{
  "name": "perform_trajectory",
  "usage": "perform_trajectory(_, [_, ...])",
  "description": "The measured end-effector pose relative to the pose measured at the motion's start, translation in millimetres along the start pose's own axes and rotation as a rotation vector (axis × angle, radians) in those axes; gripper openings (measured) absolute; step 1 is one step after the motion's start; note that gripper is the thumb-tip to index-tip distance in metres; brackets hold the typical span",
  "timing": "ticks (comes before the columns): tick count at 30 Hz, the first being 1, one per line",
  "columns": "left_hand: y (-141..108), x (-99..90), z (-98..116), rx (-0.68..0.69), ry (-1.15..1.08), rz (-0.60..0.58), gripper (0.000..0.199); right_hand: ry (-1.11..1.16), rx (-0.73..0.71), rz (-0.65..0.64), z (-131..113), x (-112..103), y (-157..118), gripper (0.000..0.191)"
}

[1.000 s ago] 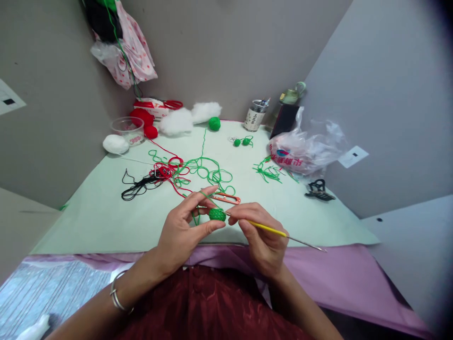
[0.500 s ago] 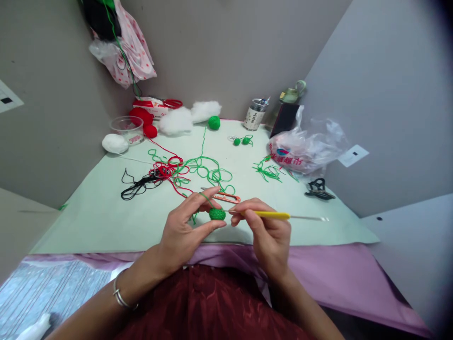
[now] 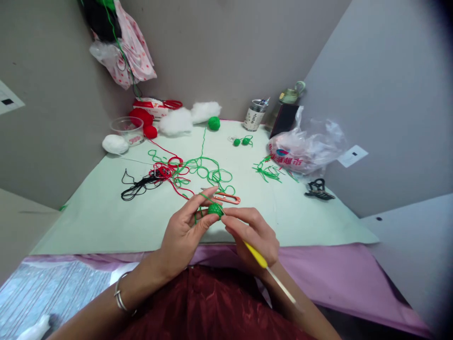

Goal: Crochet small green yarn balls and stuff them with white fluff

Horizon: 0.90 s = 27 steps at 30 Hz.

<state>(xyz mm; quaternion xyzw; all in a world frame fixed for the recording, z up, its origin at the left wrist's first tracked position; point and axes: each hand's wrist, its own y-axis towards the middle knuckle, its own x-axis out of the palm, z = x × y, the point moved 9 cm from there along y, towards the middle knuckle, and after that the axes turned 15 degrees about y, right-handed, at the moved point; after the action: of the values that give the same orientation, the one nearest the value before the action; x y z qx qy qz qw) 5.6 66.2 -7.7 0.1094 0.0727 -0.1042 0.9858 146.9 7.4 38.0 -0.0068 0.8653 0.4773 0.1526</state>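
A small green crocheted piece (image 3: pixel 214 210) is pinched between the thumb and fingers of my left hand (image 3: pixel 186 231). Green yarn runs from it over my raised index finger. My right hand (image 3: pixel 255 236) grips a crochet hook (image 3: pixel 256 255) with a yellow handle, its back end slanting down to the right. The hook's thin tip meets the right side of the green piece; whether it sits inside a stitch I cannot tell. Just beyond my fingers lie orange thread snips (image 3: pixel 228 198). Loose green yarn (image 3: pixel 215 175) spreads over the table behind them.
Red yarn (image 3: pixel 166 170) and black yarn (image 3: pixel 136 186) lie tangled at left. Behind stand a clear tub (image 3: pixel 127 127), white stuffing (image 3: pixel 176 122) and a green yarn ball (image 3: pixel 213 123). At right are a pen holder (image 3: pixel 255 115), a plastic bag (image 3: pixel 307 146), green scraps (image 3: pixel 268 171) and a black hair claw (image 3: pixel 319 190).
The crochet hook has swung from nearly level to slanting down to the right. My right hand has turned and moved closer to the green piece, which has shifted slightly left and up.
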Motion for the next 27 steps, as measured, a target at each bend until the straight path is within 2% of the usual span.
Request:
perform_trajectory(4, [2,3.8,-4,-0.065,-0.153,-0.066,0.052,0.333,0.203,0.117,20,-11,9,0.027])
perform_trajectory(8, [7,11.8,-15,-0.162,-0.32,-0.172,0.062,0.51,0.32,0.17,34,-12,6,0.02])
perform_trajectory(11, [8,11.8,-20,-0.179,-0.34,-0.166,0.065,0.379,0.284,0.166,31,-10,1,0.023])
perform_trajectory(15, [8,5.0,-24,-0.197,-0.307,-0.049,0.067,-0.097,-0.027,0.043,0,3,-9,0.036])
perform_trajectory(18, [8,8.7,-23,-0.246,-0.386,-0.066,0.066,-0.218,-0.147,0.037,-11,7,-16,0.042])
perform_trajectory(21, [8,18.0,-24,-0.329,-0.504,-0.184,0.063,-0.129,-0.136,0.036,-9,4,-13,0.044])
perform_trajectory(24, [8,22.2,-24,-0.344,-0.514,-0.265,0.067,0.092,0.03,0.066,6,-3,-2,0.037])
perform_trajectory(26, [8,18.6,-25,-0.314,-0.434,-0.214,0.071,0.145,0.122,0.075,14,-2,2,0.034])
perform_trajectory(27, [8,16.0,-26,-0.296,-0.389,-0.169,0.071,0.099,0.114,0.064,13,-1,2,0.034])
